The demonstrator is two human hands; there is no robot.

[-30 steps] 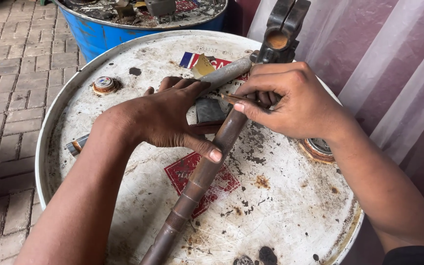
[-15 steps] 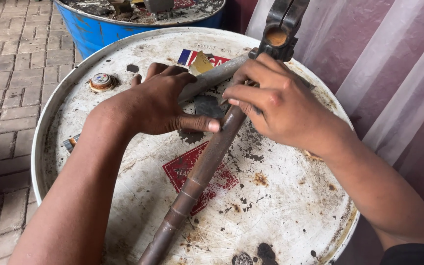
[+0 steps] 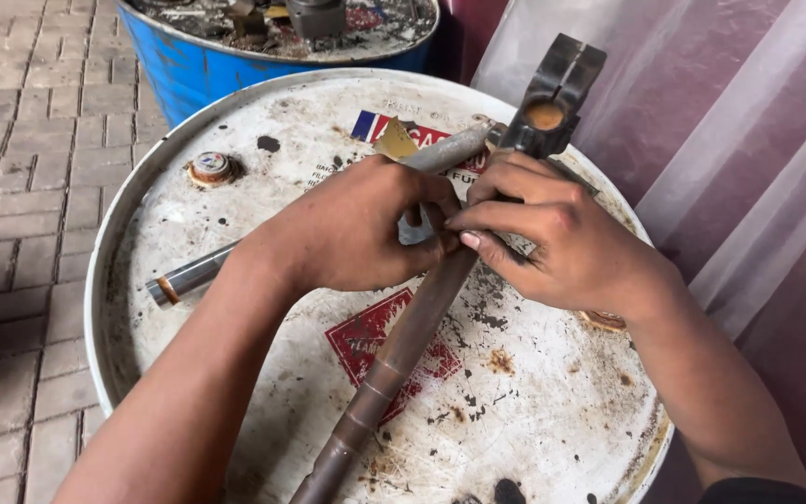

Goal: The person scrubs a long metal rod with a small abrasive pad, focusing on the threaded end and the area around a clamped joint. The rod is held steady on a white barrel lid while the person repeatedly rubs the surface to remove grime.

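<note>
1. Fingers [image 3: 478, 217] of the right hand [image 3: 552, 245] curl down over a long rusty-brown shaft [image 3: 403, 341] at the centre of the frame, thumb and forefinger pinched together near the shaft's upper part; what sits between those fingertips is too small to tell
2. Left hand [image 3: 352, 233] lies palm-down just left of centre, fingers bent and pressed against the same spot on the shaft, knuckles touching the right hand's fingertips; whether it grips anything underneath cannot be told
3. Shaft runs diagonally from the bottom centre of the frame to the upper right, ending in a dark forked yoke [image 3: 552, 93] that rises above the right hand's knuckles
4. Both hands and shaft rest over the stained white lid of a steel drum [image 3: 263, 121], which fills the middle of the frame; a red diamond label [image 3: 366, 341] shows beneath the shaft
5. Second, silver-grey tube [image 3: 193, 275] lies across the lid from centre left, passing under the left hand and emerging toward the yoke
6. Round bung cap [image 3: 212, 168] sits on the lid at upper left; a blue drum [image 3: 188, 65] stands behind at the top of the frame; brick paving [image 3: 20, 187] fills the left edge
</note>
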